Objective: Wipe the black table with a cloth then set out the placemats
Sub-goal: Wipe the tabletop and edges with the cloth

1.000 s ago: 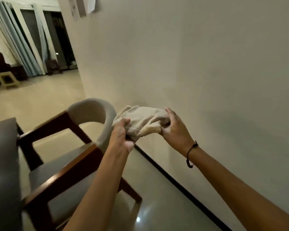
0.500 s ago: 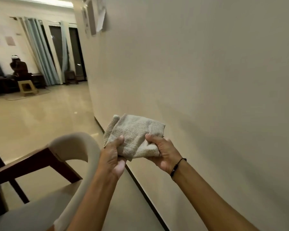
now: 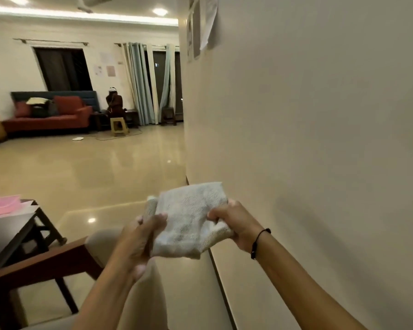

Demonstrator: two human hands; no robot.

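Observation:
A folded beige cloth (image 3: 188, 217) hangs in the air in front of me, held between both hands. My left hand (image 3: 138, 241) grips its left edge, thumb over the front. My right hand (image 3: 234, 225) pinches its right edge; a black cord band circles that wrist. The black table (image 3: 7, 232) shows only as a corner at the lower left, well left of the cloth. On the table's far edge lies a pink flat thing (image 3: 0, 204), possibly placemats.
A wooden chair with a beige padded back (image 3: 65, 256) stands below my arms beside the table. A plain wall (image 3: 308, 151) runs close along my right. Far back are a red sofa (image 3: 48, 117), a seated person (image 3: 115, 103) on a stool, and curtains.
My head has lifted and turned, so the chair dropped low and the far room and table corner came into sight. Both hands kept hold of the cloth and shifted their grip on it.

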